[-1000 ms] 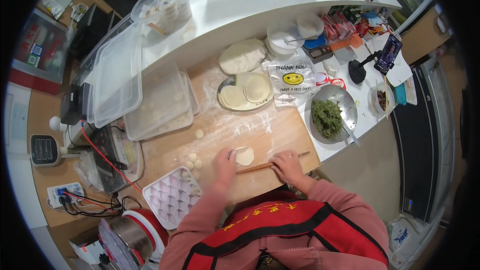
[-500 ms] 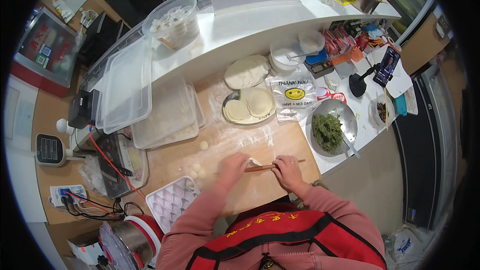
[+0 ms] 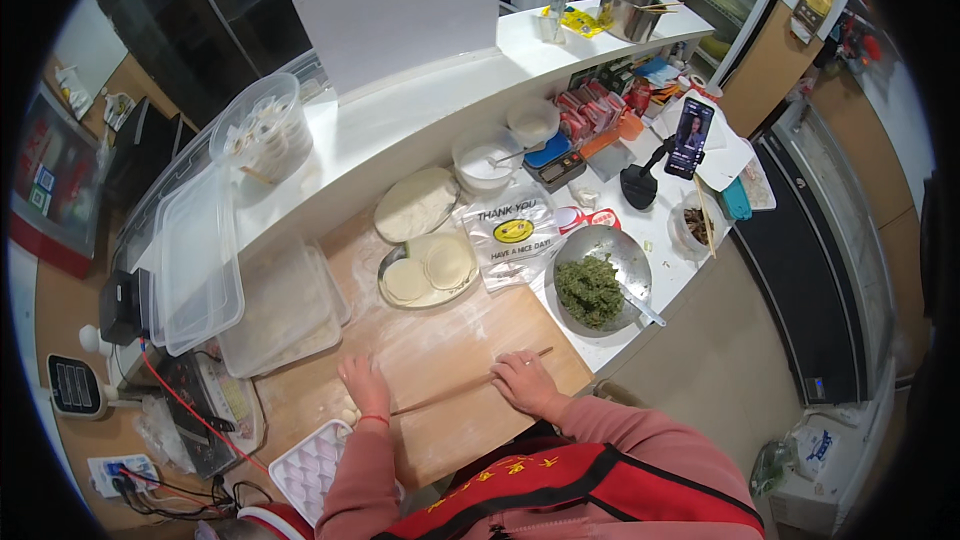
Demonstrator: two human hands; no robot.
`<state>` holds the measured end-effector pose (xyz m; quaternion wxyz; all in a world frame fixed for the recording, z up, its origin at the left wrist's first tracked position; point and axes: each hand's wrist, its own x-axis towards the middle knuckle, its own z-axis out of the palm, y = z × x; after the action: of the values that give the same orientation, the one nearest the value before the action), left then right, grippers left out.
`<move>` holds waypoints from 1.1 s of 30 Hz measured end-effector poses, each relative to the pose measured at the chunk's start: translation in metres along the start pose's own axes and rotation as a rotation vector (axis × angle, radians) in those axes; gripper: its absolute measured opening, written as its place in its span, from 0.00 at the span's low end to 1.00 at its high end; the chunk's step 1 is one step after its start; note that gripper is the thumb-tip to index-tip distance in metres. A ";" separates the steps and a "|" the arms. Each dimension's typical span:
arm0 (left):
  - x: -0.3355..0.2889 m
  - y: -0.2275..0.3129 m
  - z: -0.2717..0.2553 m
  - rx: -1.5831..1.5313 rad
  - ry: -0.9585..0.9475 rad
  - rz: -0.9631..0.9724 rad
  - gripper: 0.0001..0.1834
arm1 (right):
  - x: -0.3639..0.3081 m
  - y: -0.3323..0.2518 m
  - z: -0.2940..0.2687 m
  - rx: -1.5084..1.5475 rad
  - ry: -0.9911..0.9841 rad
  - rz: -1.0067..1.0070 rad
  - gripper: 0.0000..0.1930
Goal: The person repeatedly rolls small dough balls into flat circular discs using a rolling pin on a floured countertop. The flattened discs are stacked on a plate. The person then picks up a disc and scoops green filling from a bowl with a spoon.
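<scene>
My right hand [image 3: 525, 382] is closed over a thin wooden rolling pin [image 3: 440, 398] near its right end. The pin lies slantwise on the floured wooden board [image 3: 450, 343], its left end near my left wrist. My left hand [image 3: 364, 386], off the pin, is on the board's left part with its fingers bent down; whatever they hold is hidden. Beside its wrist, small dough balls [image 3: 347, 416] show in part. Farther back, an oval plate [image 3: 462, 288] holds round dough wrappers [image 3: 449, 262]. Another plate [image 3: 416, 204] behind it carries a pale floury mass.
At right stand a metal bowl [image 3: 630, 258] of green filling [image 3: 590, 292] with a spoon and a phone [image 3: 690, 138] on a stand. A plastic bag [image 3: 510, 237] lies beside the plates. Clear plastic boxes [image 3: 285, 315] and a white compartment tray [image 3: 305, 465] are at left.
My left hand has left the rolling pin and moved left, toward where a lone dough ball lay. My right hand stays on the pin. The pale wrapper at the pin is gone. The view has turned.
</scene>
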<state>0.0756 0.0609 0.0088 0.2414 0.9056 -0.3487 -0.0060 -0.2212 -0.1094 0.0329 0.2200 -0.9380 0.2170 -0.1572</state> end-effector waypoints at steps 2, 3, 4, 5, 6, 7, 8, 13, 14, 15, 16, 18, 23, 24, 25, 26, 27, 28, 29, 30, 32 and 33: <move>-0.014 -0.002 0.004 -0.084 -0.109 -0.005 0.11 | 0.000 0.000 0.000 0.017 0.011 -0.005 0.13; -0.018 -0.001 0.006 -0.159 -0.116 0.066 0.10 | 0.000 0.000 -0.001 0.015 0.016 -0.007 0.13; -0.020 0.003 0.007 -0.209 -0.189 0.057 0.10 | 0.000 0.000 -0.001 0.014 0.017 -0.008 0.13; -0.020 0.007 0.009 -0.276 -0.238 0.091 0.10 | 0.001 0.000 -0.001 0.015 0.019 -0.010 0.13; -0.018 0.013 0.010 -0.304 -0.334 0.062 0.10 | 0.002 0.000 -0.001 0.016 0.020 -0.012 0.13; -0.016 0.020 0.012 -0.239 -0.233 0.132 0.14 | 0.002 0.001 -0.001 0.016 0.020 -0.013 0.13; -0.012 0.028 0.014 -0.135 -0.179 0.138 0.17 | 0.002 0.001 -0.001 0.019 0.029 -0.020 0.13; 0.002 0.067 0.023 0.234 -0.143 0.132 0.39 | 0.001 0.001 0.001 0.035 0.034 -0.007 0.14; 0.004 0.072 0.024 0.220 -0.234 0.079 0.43 | 0.001 0.001 0.001 0.043 0.036 0.000 0.14; 0.005 0.075 0.025 0.214 -0.327 0.019 0.46 | 0.001 0.001 0.002 0.031 0.028 0.006 0.14; 0.007 0.077 0.025 0.206 -0.315 0.050 0.45 | 0.000 0.000 0.002 0.031 0.011 0.017 0.14; 0.011 0.076 0.027 0.223 -0.246 0.096 0.44 | 0.000 -0.001 0.002 0.030 -0.013 0.032 0.14; 0.016 0.050 0.031 0.102 -0.142 0.180 0.37 | 0.003 0.000 0.003 0.050 0.013 0.042 0.15; 0.012 0.043 0.030 0.022 -0.114 0.218 0.34 | 0.002 0.000 0.003 0.063 -0.022 0.053 0.15; 0.006 0.036 0.026 0.010 -0.082 0.165 0.30 | 0.002 0.001 0.004 0.067 -0.011 0.047 0.15; -0.003 0.029 0.021 -0.023 -0.063 0.124 0.26 | 0.000 0.001 0.004 0.069 0.000 0.044 0.15; -0.012 0.024 0.016 -0.057 -0.018 0.095 0.23 | -0.001 0.002 0.004 0.069 0.014 0.035 0.15; -0.019 0.021 0.012 -0.137 -0.069 0.072 0.20 | -0.002 0.002 0.004 0.071 0.015 0.037 0.15; -0.025 0.021 0.009 -0.218 -0.096 0.062 0.17 | -0.002 0.001 0.004 0.073 0.019 0.034 0.15; -0.027 0.025 0.010 -0.269 -0.175 -0.014 0.15 | -0.003 0.001 0.004 0.076 0.011 0.049 0.14; -0.019 0.042 0.022 -0.314 -0.067 0.067 0.15 | -0.001 0.000 0.005 0.078 0.042 0.028 0.14; -0.010 0.056 0.033 -0.333 -0.037 0.073 0.16 | 0.000 0.000 0.006 0.082 0.057 0.037 0.14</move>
<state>0.0272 0.0170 0.0027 0.3819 0.8395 -0.3799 -0.0716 -0.2193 -0.1077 0.0277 0.2550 -0.9191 0.2337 -0.1884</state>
